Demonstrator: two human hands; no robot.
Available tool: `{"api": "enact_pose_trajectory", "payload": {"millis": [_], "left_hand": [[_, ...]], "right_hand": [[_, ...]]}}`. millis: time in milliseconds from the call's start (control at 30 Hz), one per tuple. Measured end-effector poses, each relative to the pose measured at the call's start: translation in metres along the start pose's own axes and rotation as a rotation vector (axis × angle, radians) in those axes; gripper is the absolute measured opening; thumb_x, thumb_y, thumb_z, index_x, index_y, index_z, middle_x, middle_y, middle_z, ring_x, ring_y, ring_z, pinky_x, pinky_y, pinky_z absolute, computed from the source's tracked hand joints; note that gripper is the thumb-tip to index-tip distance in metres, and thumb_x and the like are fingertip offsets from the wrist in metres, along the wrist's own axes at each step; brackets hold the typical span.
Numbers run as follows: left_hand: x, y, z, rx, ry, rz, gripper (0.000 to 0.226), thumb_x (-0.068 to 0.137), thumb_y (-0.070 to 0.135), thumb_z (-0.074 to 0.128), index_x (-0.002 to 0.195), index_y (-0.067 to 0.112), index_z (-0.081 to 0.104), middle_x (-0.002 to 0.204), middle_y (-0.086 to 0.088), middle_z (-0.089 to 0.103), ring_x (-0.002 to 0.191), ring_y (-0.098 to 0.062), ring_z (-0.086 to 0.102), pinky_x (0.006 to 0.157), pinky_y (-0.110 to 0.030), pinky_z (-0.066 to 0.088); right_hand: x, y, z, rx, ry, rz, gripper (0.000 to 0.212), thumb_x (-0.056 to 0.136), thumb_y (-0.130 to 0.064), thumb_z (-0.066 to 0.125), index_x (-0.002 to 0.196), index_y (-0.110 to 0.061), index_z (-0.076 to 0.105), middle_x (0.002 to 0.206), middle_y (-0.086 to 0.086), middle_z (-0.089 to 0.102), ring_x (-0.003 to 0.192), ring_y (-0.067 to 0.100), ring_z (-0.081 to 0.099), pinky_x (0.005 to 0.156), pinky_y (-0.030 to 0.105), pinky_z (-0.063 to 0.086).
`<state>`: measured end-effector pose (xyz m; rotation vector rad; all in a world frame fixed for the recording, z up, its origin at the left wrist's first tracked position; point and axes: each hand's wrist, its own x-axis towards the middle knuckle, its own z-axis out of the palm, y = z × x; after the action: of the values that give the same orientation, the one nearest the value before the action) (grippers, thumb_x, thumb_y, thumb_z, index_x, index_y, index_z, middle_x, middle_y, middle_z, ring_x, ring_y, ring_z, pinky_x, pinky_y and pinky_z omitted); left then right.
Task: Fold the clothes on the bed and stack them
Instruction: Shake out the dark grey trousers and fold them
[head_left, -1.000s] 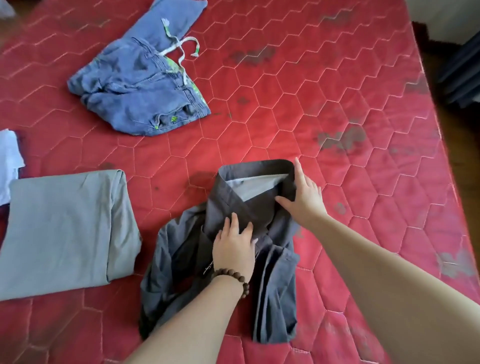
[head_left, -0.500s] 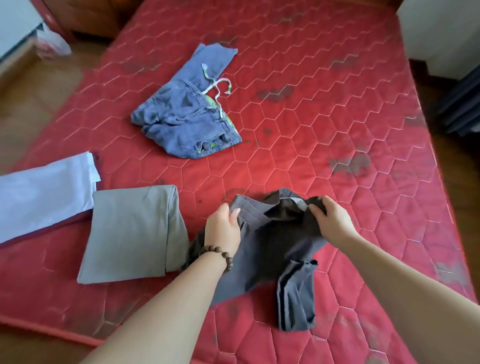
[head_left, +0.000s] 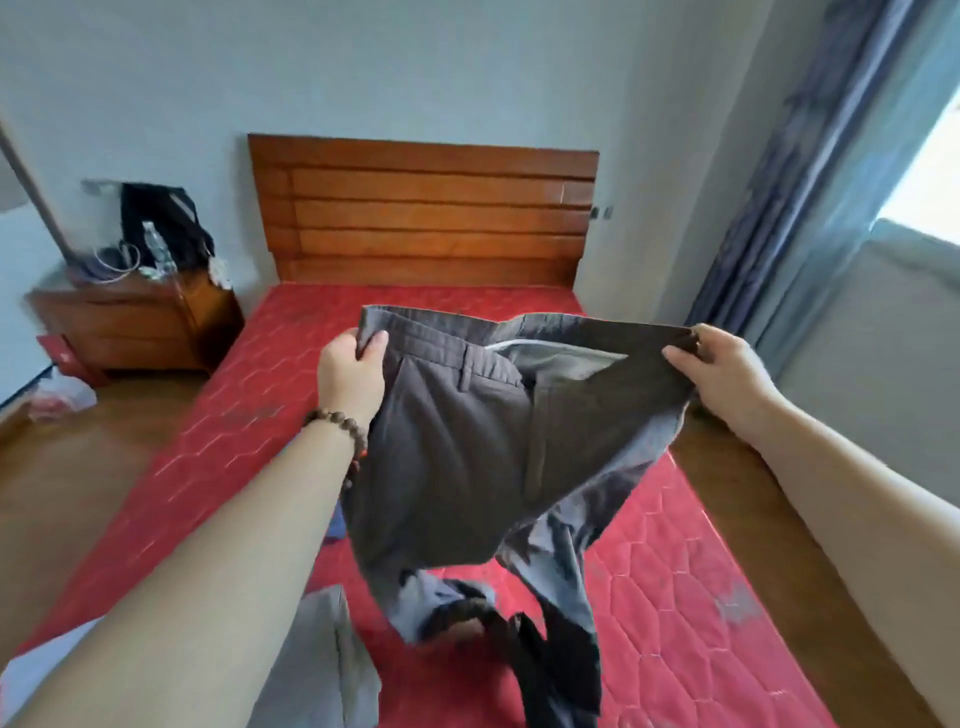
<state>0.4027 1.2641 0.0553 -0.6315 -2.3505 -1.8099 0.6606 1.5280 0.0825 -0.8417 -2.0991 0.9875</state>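
**Grey trousers lifted off the bed, held wide at the waistband**

The left hand (head_left: 349, 375) has its fingers curled over one end of the waistband, thumb pinching the cloth from the near side; a beaded bracelet (head_left: 340, 427) circles that wrist. The right hand (head_left: 721, 370) pinches the opposite end between thumb and curled fingers. Between them hang the dark grey trousers (head_left: 467, 452), waistband stretched roughly level from left to right, pale lining showing inside the opening, and the legs dropping downward toward the viewer, their ends crumpled and twisted above the red quilted mattress (head_left: 691, 571).

Half a second ago the garment lay bunched on the mattress with both hands gathering its top edge; it is now raised clear into the air, and the view has tilted up to take in the wooden headboard (head_left: 423, 213), a wooden nightstand (head_left: 130, 327) at left and blue curtains (head_left: 789, 197) at right.

A folded light grey garment (head_left: 317, 670) lies on the mattress at lower left, partly hidden behind the left forearm.
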Motion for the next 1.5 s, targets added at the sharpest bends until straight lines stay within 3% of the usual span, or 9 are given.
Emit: {"api": "enact_pose_trajectory", "payload": {"millis": [100,200,367,500,567,800,967,1167,1500], "left_hand": [[0.026,0.063,-0.015,-0.134,-0.001,0.054,0.019,0.093,0.026,0.059,0.083,0.010,0.064,0.075,-0.007,0.061,0.068,-0.019,0.052,0.056,-0.023,0.032],[0.036,0.117,-0.020,-0.224,-0.040,0.117,0.023,0.092,0.029,0.061,0.077,0.012,0.062,0.064,0.000,0.054,0.058,-0.013,0.047,0.046,-0.014,0.032],[0.052,0.164,-0.024,-0.455,-0.181,0.120,0.018,0.088,0.033,0.065,0.075,0.021,0.069,0.080,0.000,0.068,0.078,-0.018,0.065,0.077,-0.034,0.052],[0.073,0.180,-0.025,-0.536,-0.288,0.147,0.013,0.086,0.034,0.064,0.086,0.025,0.073,0.101,-0.008,0.071,0.101,-0.031,0.065,0.096,-0.052,0.049],[0.079,0.187,-0.024,-0.544,-0.299,0.165,0.013,0.086,0.034,0.064,0.090,0.025,0.073,0.104,-0.008,0.071,0.103,-0.029,0.065,0.097,-0.053,0.048],[0.090,0.204,-0.014,-0.503,-0.356,0.175,0.016,0.092,0.021,0.061,0.082,0.018,0.073,0.096,-0.010,0.071,0.093,-0.026,0.065,0.095,-0.053,0.048],[0.095,0.216,-0.014,-0.478,-0.404,0.221,0.024,0.096,0.014,0.054,0.084,0.021,0.074,0.093,-0.003,0.073,0.093,-0.021,0.066,0.089,-0.041,0.051],[0.084,0.231,-0.001,-0.426,-0.404,0.314,0.016,0.098,0.022,0.052,0.094,0.015,0.066,0.091,-0.005,0.068,0.085,-0.018,0.063,0.077,-0.037,0.048],[0.070,0.236,-0.001,-0.676,-0.682,0.145,0.062,0.051,0.028,0.091,0.101,0.000,0.067,0.098,-0.012,0.073,0.089,-0.023,0.070,0.070,-0.029,0.057]], "right_hand": [[0.005,-0.041,-0.052,0.183,0.135,-0.019,0.015,0.092,-0.013,0.062,0.078,-0.019,0.060,0.074,-0.006,0.064,0.059,-0.003,0.059,0.060,0.015,0.048],[0.008,-0.068,-0.089,0.288,0.216,-0.019,0.010,0.092,-0.021,0.062,0.084,-0.016,0.063,0.085,0.004,0.068,0.071,0.009,0.064,0.068,0.025,0.054],[0.004,-0.095,-0.131,0.542,0.211,-0.041,0.010,0.085,-0.017,0.070,0.087,-0.011,0.062,0.085,0.008,0.070,0.070,0.016,0.067,0.063,0.028,0.057],[0.006,-0.100,-0.167,0.631,-0.035,-0.021,0.078,0.041,-0.038,0.095,0.103,0.000,0.066,0.096,0.015,0.072,0.083,0.023,0.070,0.068,0.028,0.057],[0.007,-0.100,-0.180,0.609,-0.136,-0.004,0.085,0.033,-0.035,0.098,0.104,0.002,0.067,0.101,0.017,0.071,0.089,0.025,0.070,0.070,0.027,0.057],[0.019,-0.097,-0.198,0.598,-0.125,-0.025,0.075,0.033,-0.029,0.099,0.097,-0.001,0.073,0.104,0.019,0.071,0.091,0.026,0.070,0.072,0.028,0.057],[0.022,-0.112,-0.206,0.747,-0.116,-0.106,0.033,0.077,-0.009,0.065,0.109,-0.002,0.065,0.104,0.016,0.071,0.089,0.026,0.070,0.073,0.033,0.058],[0.034,-0.120,-0.207,0.796,-0.113,-0.115,0.024,0.088,-0.009,0.052,0.109,-0.001,0.062,0.099,0.015,0.072,0.085,0.024,0.071,0.073,0.034,0.059],[0.032,-0.111,-0.231,0.875,-0.085,-0.068,0.025,0.084,-0.015,0.051,0.088,-0.008,0.075,0.091,0.014,0.073,0.078,0.023,0.072,0.065,0.032,0.059]]}}
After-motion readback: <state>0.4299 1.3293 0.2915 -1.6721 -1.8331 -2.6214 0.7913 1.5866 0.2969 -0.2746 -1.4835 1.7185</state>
